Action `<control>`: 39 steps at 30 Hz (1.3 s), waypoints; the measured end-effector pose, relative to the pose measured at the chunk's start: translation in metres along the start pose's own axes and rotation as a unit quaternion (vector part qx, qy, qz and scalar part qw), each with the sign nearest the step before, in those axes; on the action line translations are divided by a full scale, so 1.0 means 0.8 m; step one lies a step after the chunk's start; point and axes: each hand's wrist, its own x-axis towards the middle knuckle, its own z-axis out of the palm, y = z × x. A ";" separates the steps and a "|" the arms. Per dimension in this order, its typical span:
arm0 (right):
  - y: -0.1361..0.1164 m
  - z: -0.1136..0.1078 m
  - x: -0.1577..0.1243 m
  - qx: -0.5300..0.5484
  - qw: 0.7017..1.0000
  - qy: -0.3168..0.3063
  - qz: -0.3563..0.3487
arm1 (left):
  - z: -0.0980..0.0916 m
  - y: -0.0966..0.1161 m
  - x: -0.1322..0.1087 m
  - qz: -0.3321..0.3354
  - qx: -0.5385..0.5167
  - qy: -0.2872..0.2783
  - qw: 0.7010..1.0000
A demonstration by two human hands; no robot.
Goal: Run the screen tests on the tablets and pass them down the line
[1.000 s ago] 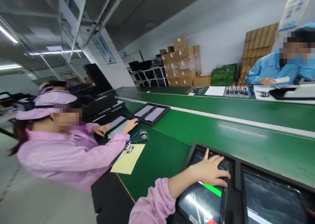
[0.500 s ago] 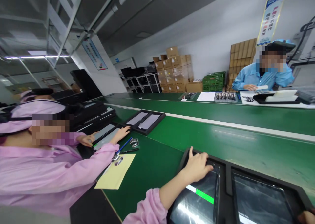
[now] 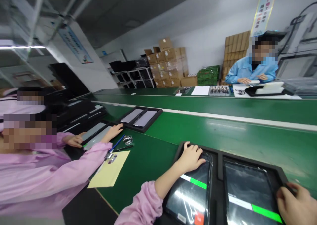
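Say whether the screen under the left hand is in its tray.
In: the screen sits inside the raised rim of the black tray.

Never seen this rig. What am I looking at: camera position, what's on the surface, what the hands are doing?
There's no machine here. The picture comes from a camera worn on a person's head, looking forward and down, and the view is tilted. The wearer's left hand rests on a film-wrapped display panel. The right hand is at the edge of a second display panel. Both panels sit in a black tray on a green assembly bench. Neither hand clearly grips anything. To the left, a co-worker in a pink smock has hands on similar panels, near a yellow sheet and a blue pen.
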 end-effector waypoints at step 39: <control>-0.053 -0.090 0.032 0.098 0.985 -0.090 0.109 | -0.001 0.009 -0.002 0.171 0.001 -0.079 0.982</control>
